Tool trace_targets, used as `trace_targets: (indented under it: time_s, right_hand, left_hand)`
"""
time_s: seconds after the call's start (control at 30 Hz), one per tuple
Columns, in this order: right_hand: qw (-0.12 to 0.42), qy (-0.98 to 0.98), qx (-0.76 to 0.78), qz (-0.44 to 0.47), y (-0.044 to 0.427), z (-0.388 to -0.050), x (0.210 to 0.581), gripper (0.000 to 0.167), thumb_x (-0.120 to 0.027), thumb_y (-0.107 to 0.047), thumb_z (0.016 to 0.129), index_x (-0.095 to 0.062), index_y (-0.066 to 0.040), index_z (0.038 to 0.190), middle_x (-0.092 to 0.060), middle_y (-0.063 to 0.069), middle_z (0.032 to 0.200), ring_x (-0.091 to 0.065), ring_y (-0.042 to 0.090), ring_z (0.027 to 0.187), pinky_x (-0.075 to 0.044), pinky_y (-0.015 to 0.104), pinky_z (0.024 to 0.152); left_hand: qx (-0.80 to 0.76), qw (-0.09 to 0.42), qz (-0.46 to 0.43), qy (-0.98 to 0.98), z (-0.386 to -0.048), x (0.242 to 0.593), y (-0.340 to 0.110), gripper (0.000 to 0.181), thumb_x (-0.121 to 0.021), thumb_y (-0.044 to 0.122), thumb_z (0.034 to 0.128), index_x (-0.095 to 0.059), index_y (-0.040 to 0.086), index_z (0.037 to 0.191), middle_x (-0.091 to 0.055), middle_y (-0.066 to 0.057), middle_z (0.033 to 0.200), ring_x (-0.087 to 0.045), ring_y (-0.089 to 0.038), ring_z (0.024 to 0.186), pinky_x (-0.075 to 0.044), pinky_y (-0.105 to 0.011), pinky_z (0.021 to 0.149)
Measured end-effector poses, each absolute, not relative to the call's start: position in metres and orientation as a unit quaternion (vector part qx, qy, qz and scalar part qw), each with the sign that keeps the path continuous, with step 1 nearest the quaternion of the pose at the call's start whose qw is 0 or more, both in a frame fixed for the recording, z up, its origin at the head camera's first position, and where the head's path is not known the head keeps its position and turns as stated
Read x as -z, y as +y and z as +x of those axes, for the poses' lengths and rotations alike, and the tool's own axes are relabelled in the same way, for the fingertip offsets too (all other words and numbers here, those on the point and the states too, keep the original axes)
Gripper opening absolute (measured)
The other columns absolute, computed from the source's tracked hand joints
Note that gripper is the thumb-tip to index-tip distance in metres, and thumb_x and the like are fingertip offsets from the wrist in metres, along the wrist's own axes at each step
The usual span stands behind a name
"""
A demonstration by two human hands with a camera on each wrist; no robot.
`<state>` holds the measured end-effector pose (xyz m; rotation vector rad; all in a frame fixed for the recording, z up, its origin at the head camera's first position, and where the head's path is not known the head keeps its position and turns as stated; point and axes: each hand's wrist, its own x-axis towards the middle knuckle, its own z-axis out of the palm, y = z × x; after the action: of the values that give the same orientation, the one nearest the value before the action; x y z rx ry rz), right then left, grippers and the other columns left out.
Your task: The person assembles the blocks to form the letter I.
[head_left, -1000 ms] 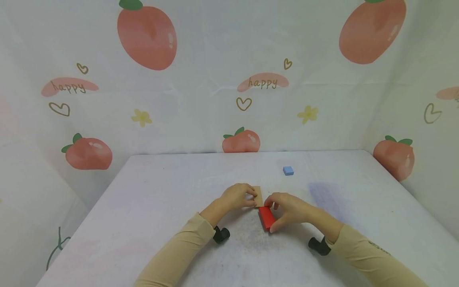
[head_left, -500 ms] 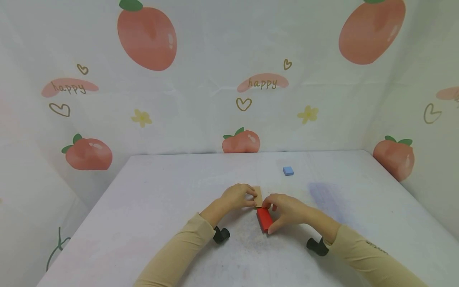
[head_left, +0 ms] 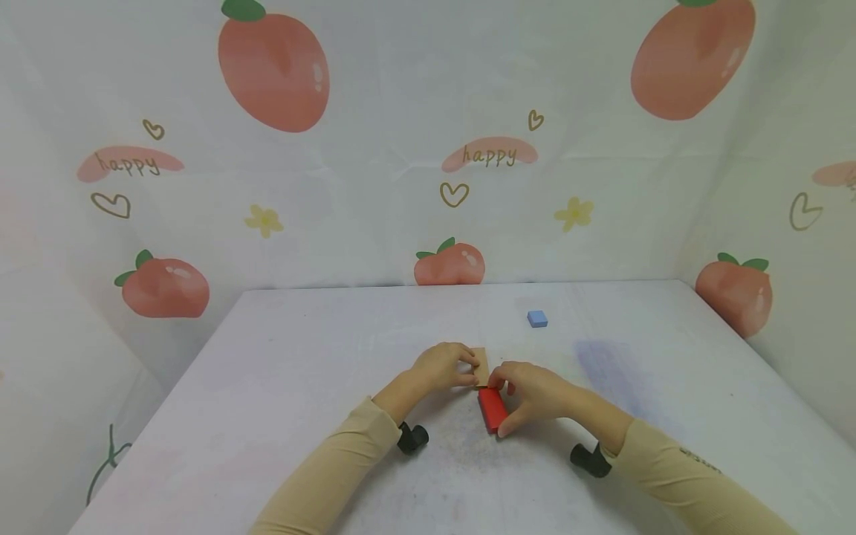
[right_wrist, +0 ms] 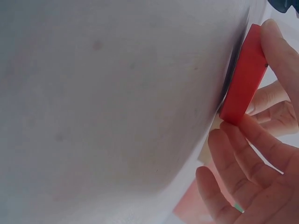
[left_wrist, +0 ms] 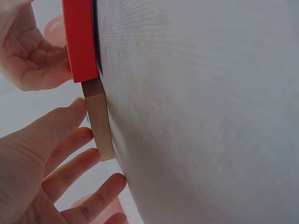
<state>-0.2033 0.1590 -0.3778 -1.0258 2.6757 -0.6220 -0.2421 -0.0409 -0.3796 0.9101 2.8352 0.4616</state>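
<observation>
A red block [head_left: 492, 411] lies between the right hand's [head_left: 540, 391] thumb and fingers, which grip it at its two ends. In the right wrist view, a dark strip shows between the red block [right_wrist: 244, 77] and the tabletop. Directly beyond it in the head view is a light wooden block [head_left: 481, 358], end to end with the red one. The left hand [head_left: 438, 366] touches the wooden block's left side with thumb and fingertips, fingers spread. In the left wrist view, the wooden block [left_wrist: 100, 123] adjoins the red block's [left_wrist: 80, 42] end; whether they touch, I cannot tell.
A small blue block [head_left: 537, 319] sits farther back on the white table [head_left: 301, 349], right of the wooden block. Black wrist devices show at the left wrist [head_left: 412, 439] and right wrist [head_left: 591, 460]. A printed curtain hangs behind the table.
My right hand and the red block have shifted slightly left and toward the near edge. My left hand and the wooden block have stayed in place.
</observation>
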Motion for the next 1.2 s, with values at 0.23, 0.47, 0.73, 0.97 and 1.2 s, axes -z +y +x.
trace_targets:
  time_s: [0.23, 0.47, 0.73, 0.97, 1.2]
  right_hand:
    - [0.107, 0.91, 0.208, -0.343, 0.156, -0.204, 0.379, 0.059, -0.084, -0.04, 0.062, -0.058, -0.009, 0.105, -0.06, -0.005, 0.096, -0.054, 0.01, 0.081, -0.046, 0.019, 0.067]
    - [0.11, 0.911, 0.204, -0.34, 0.155, -0.205, 0.379, 0.059, -0.085, -0.04, 0.062, -0.058, -0.009, 0.104, -0.059, -0.005, 0.095, -0.053, 0.009, 0.08, -0.046, 0.019, 0.067]
    - [0.109, 0.912, 0.202, -0.339, 0.154, -0.204, 0.38, 0.059, -0.085, -0.039, 0.062, -0.058, -0.008, 0.104, -0.059, -0.004, 0.095, -0.053, 0.009, 0.079, -0.046, 0.019, 0.067]
    - [0.118, 0.901, 0.23, -0.349, 0.159, -0.206, 0.381, 0.06, -0.084, -0.038, 0.063, -0.057, -0.007, 0.106, -0.06, -0.002, 0.098, -0.054, 0.011, 0.082, -0.048, 0.02, 0.071]
    - [0.156, 0.88, 0.287, -0.345, 0.171, -0.211, 0.383, 0.052, -0.082, -0.025, 0.068, -0.056, -0.006, 0.109, -0.061, 0.004, 0.099, -0.056, 0.01, 0.081, -0.048, 0.021, 0.073]
  left_hand:
    - [-0.152, 0.066, 0.3, 0.939, -0.241, 0.379, -0.041, 0.034, -0.07, 0.027, 0.0823, -0.069, 0.013, 0.113, -0.064, -0.003, 0.122, -0.057, -0.02, 0.117, -0.046, -0.034, 0.099]
    - [-0.15, 0.06, 0.303, 0.939, -0.242, 0.38, -0.041, 0.033, -0.07, 0.028, 0.0825, -0.07, 0.013, 0.112, -0.064, -0.003, 0.122, -0.058, -0.02, 0.116, -0.046, -0.034, 0.098]
    - [-0.153, 0.059, 0.304, 0.938, -0.241, 0.38, -0.041, 0.033, -0.07, 0.028, 0.0824, -0.07, 0.013, 0.111, -0.065, -0.003, 0.121, -0.059, -0.021, 0.115, -0.047, -0.034, 0.098]
    - [-0.154, 0.06, 0.306, 0.938, -0.242, 0.38, -0.041, 0.032, -0.07, 0.027, 0.0825, -0.07, 0.013, 0.111, -0.065, -0.003, 0.121, -0.058, -0.02, 0.116, -0.046, -0.034, 0.099]
    - [-0.152, 0.059, 0.306, 0.938, -0.242, 0.381, -0.041, 0.032, -0.07, 0.027, 0.0825, -0.07, 0.013, 0.111, -0.065, -0.002, 0.12, -0.059, -0.019, 0.115, -0.047, -0.033, 0.098]
